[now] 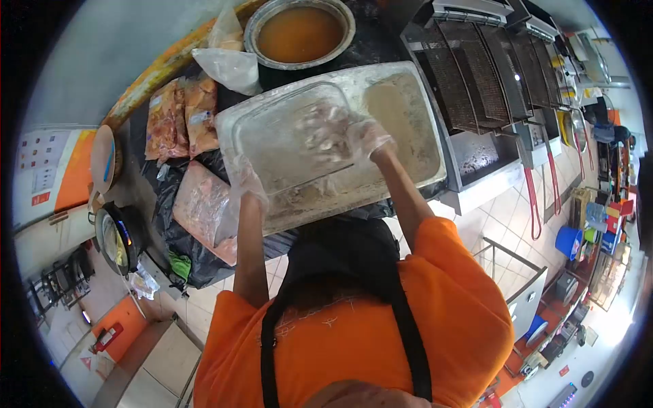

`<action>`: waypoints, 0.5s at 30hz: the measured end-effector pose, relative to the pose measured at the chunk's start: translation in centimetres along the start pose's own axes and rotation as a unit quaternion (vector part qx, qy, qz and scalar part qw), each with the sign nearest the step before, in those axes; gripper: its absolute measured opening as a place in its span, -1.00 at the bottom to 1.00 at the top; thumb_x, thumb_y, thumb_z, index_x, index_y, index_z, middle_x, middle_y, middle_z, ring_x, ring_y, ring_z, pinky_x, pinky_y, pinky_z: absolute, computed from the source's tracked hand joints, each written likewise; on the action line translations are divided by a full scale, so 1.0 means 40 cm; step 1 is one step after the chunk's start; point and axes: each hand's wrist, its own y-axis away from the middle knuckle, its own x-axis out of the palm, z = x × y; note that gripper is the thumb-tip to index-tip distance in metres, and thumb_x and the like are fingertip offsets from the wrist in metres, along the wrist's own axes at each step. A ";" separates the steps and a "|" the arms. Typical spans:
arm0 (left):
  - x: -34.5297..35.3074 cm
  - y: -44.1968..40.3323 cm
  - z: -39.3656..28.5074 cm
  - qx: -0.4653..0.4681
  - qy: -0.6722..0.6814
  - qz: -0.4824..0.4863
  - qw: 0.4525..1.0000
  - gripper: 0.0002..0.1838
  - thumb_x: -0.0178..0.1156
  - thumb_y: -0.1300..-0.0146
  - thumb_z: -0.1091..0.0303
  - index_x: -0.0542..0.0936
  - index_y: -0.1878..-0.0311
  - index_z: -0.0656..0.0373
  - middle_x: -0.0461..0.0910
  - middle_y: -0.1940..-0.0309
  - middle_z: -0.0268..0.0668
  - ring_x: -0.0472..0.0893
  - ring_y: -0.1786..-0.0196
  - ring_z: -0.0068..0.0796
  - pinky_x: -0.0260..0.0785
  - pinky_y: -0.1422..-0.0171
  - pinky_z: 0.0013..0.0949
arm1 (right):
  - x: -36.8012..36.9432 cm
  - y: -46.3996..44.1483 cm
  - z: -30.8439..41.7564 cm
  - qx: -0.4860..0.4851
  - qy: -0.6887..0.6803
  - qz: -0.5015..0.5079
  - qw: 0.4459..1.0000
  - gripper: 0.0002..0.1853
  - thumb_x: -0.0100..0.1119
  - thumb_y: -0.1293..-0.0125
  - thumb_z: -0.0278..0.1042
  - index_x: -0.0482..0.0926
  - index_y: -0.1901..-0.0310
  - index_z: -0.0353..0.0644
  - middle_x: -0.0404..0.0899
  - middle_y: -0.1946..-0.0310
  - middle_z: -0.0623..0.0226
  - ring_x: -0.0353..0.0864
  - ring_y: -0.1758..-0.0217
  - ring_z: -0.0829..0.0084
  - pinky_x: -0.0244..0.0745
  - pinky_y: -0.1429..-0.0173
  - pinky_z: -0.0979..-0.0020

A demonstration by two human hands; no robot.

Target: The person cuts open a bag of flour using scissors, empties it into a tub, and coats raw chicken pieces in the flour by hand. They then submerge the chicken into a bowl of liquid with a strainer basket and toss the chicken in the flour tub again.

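A large metal tray [401,194], dusted with pale flour, lies in front of me. In its left part is a rectangular framed mesh sieve [279,146] coated with flour. Blurred whitish pieces [325,130] are on it; their kind is unclear. My left hand [249,178], in a clear plastic glove, is closed at the sieve's left edge by the tray rim. At the right edge is my right hand [371,138], also gloved and closed on the frame, its fingers partly smeared by motion. Loose flour [398,105] covers the tray's right end.
Behind the tray stands a big pot [299,34] of brownish liquid, beside a white plastic bag [231,68]. Bagged meat [165,122] and another flat pack [204,204] lie left. Fryer baskets [469,75] with red handles [532,204] sit over a fryer [479,160] at right.
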 end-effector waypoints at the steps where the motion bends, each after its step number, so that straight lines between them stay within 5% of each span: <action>1: -0.004 -0.013 0.019 -0.015 0.024 0.015 0.999 -0.35 -0.23 -0.38 -0.10 0.11 -0.35 0.18 0.33 -0.18 -0.22 0.36 -0.15 -0.32 0.23 -0.21 -0.23 | -0.043 0.037 0.077 -0.040 0.014 0.027 0.999 -0.53 -0.05 -0.22 -0.46 0.34 -0.22 -0.19 0.55 0.46 0.40 0.52 0.37 0.64 0.40 0.42 0.62; 3: 0.017 -0.007 0.104 -0.034 0.018 0.031 0.999 -0.34 -0.23 -0.37 -0.11 0.12 -0.35 0.18 0.34 -0.17 -0.22 0.37 -0.15 -0.32 0.24 -0.21 -0.22 | -0.052 0.077 0.108 -0.072 0.025 0.065 0.995 -0.55 -0.05 -0.23 -0.46 0.37 -0.19 -0.21 0.55 0.46 0.43 0.51 0.36 0.68 0.39 0.43 0.63; 5: 0.034 -0.004 0.141 -0.044 0.029 0.043 0.998 -0.33 -0.23 -0.36 -0.13 0.13 -0.34 0.18 0.34 -0.17 -0.23 0.38 -0.14 -0.33 0.24 -0.20 -0.20 | -0.108 0.049 0.078 0.056 -0.263 0.058 0.961 -0.56 -0.06 -0.25 -0.42 0.36 -0.19 -0.25 0.54 0.47 0.49 0.40 0.52 0.73 0.34 0.51 0.66; 8: 0.038 -0.034 0.117 -0.075 0.070 0.071 0.992 -0.32 -0.22 -0.34 -0.15 0.14 -0.34 0.18 0.35 -0.16 -0.23 0.39 -0.12 -0.33 0.25 -0.19 -0.17 | -0.064 -0.004 -0.046 0.033 -0.230 0.025 0.972 -0.55 -0.03 -0.22 -0.50 0.38 -0.19 -0.23 0.55 0.46 0.44 0.40 0.54 0.67 0.34 0.54 0.59; 9: 0.038 -0.043 0.100 -0.086 0.086 0.080 0.989 -0.31 -0.22 -0.34 -0.16 0.15 -0.34 0.18 0.36 -0.15 -0.23 0.39 -0.12 -0.33 0.25 -0.18 -0.17 | -0.038 0.000 -0.079 0.008 -0.327 0.080 0.942 -0.52 -0.08 -0.23 -0.52 0.33 -0.23 -0.21 0.57 0.43 0.38 0.41 0.56 0.66 0.36 0.52 0.59; 11: 0.051 -0.050 0.108 -0.084 0.089 0.091 0.988 -0.30 -0.22 -0.33 -0.17 0.16 -0.33 0.17 0.36 -0.15 -0.23 0.40 -0.11 -0.33 0.26 -0.17 -0.15 | -0.089 0.118 0.150 0.014 -0.370 0.039 0.928 -0.47 -0.02 -0.18 -0.38 0.31 -0.24 -0.24 0.41 0.56 0.59 0.29 0.63 0.65 0.27 0.52 0.64; 15: 0.062 -0.055 0.108 -0.083 0.081 0.085 0.990 -0.28 -0.21 -0.31 -0.21 0.17 -0.33 0.17 0.38 -0.14 -0.24 0.42 -0.09 -0.34 0.27 -0.16 -0.12 | -0.168 0.000 -0.022 0.069 -0.371 0.064 0.924 -0.54 -0.02 -0.17 -0.39 0.41 -0.15 -0.22 0.37 0.55 0.57 0.30 0.54 0.66 0.28 0.47 0.57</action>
